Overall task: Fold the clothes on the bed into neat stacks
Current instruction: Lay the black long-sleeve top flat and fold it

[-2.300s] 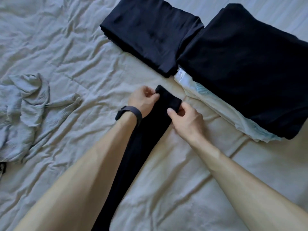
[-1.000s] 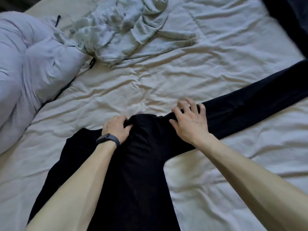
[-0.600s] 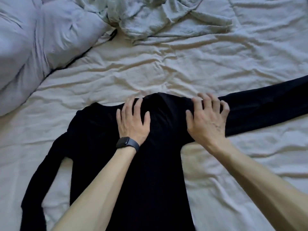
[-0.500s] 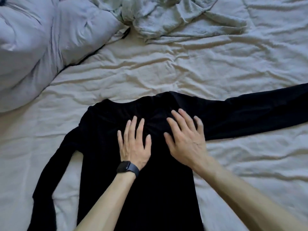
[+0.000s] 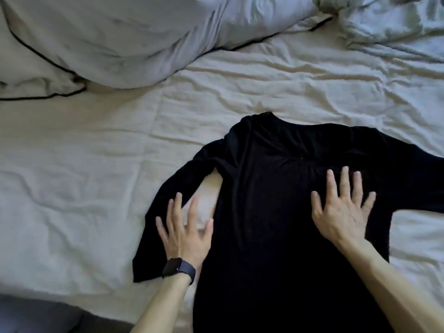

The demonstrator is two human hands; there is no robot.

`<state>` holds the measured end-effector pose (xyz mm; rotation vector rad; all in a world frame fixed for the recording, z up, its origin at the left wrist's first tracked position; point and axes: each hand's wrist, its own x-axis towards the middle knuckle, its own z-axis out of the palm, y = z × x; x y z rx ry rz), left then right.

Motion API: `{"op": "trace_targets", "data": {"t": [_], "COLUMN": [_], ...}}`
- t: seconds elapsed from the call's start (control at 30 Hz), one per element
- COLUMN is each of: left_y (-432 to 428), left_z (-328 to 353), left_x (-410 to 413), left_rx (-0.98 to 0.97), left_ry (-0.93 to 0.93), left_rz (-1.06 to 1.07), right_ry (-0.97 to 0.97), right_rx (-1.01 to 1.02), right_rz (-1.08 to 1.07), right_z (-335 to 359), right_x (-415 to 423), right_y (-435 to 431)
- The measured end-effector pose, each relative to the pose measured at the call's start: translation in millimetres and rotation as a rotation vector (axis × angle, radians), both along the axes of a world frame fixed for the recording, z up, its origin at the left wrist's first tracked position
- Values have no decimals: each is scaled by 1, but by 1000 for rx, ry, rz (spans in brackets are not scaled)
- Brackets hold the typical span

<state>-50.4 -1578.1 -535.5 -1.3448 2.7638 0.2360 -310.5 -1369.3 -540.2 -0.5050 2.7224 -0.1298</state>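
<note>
1. At the far left and across the top lies a pale grey pillow (image 5: 115, 39) with thin black piping, its lower edge resting on the bed (image 5: 72, 176). The bed's cream sheet is wrinkled all over.
2. The black shirt (image 5: 269, 200), long-sleeved, is spread flat on the bed right of centre. Its neck points away from the person and its hem runs out of the bottom of the view.
3. The shirt's left sleeve (image 5: 153, 227) hangs down alongside the body, with a wedge of bare sheet showing between the two.
4. The left hand (image 5: 185, 233) is over that wedge with its fingers spread. The outer fingers lie over the sleeve and the thumb reaches the edge of the shirt's body. Its grip is wide open and has hold of nothing. The hand is slightly blurred, so I cannot tell whether it presses on the cloth.
5. A dark watch (image 5: 179, 269) sits on the left wrist.
6. The right hand (image 5: 341, 212) lies palm down on the shirt's chest, fingers straight and fanned. Its grip is fully open, holding nothing.
7. The right sleeve (image 5: 413, 183) stretches off the right edge.
8. A crumpled grey garment (image 5: 389, 18) sits at the top right, well apart from the shirt.
</note>
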Motion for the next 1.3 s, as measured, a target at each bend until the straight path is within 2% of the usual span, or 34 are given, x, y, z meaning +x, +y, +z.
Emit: {"op": "trace_targets", "data": {"t": [0.07, 0.13, 0.23, 0.3, 0.33, 0.4, 0.5, 0.57, 0.63, 0.67, 0.73, 0.77, 0.8, 0.87, 0.93, 0.97, 1.03, 1.07, 1.13, 1.17, 1.2, 1.23, 1.3], "left_y": [-27, -55, -98, -131, -150, -189, -254, -292, -313, -318, -319, -319, -319, -315, -311, -309, -311, -316, -329, -334, -339, -344, -353], "left_z": [7, 15, 31, 45, 54, 77, 103, 109, 103, 97, 85, 80, 77, 72, 61, 58, 52, 50, 43, 38, 34, 32, 32], "left_x": [36, 69, 99, 103, 101, 99, 101, 106, 107, 109, 114, 117, 120, 128, 136, 136, 132, 130, 127, 127, 127, 126, 123], "left_rx": [-20, 147, 542, 621, 583, 370, -204, -454, -402, -267, 57, 186, 300, 411, 315, 266, 262, 333, 490, 539, 560, 532, 422], "left_ry": [35, -10, -55, -28, -9, 109, 321, 325, 211, 40, -468, -662, -740, -604, -332, -186, 97, 193, 229, 203, 201, 252, 489], "left_rz": [201, 356, 374, 359, 344, 222, -93, -216, -251, -228, -162, -130, -72, 93, 233, 332, 595, 727, 870, 863, 834, 802, 786], "right_ry": [-17, -82, -204, -300, -343, -364, -310, -301, -323, -347, -386, -391, -370, -190, 35, 86, -13, -118, -273, -301, -286, -237, -58], "right_rx": [-107, -153, -112, -50, -5, 97, 174, 200, 240, 268, 334, 381, 417, 332, 29, -119, -249, -224, 8, 98, 96, -4, -313], "right_rz": [93, 131, 168, 146, 115, 95, 127, 140, 132, 134, 144, 152, 159, 209, 287, 316, 356, 384, 478, 515, 516, 486, 360], "right_z": [17, 28, 27, 19, 15, 8, 4, 6, 10, 14, 25, 32, 40, 54, 63, 67, 69, 66, 58, 55, 53, 53, 54], "right_x": [47, 96, 152, 164, 166, 168, 172, 173, 171, 170, 166, 160, 155, 145, 136, 131, 116, 108, 93, 88, 85, 84, 88], "right_y": [-32, -63, -110, -138, -148, -156, -157, -161, -165, -168, -176, -184, -192, -211, -235, -251, -286, -301, -328, -337, -345, -351, -358]}}
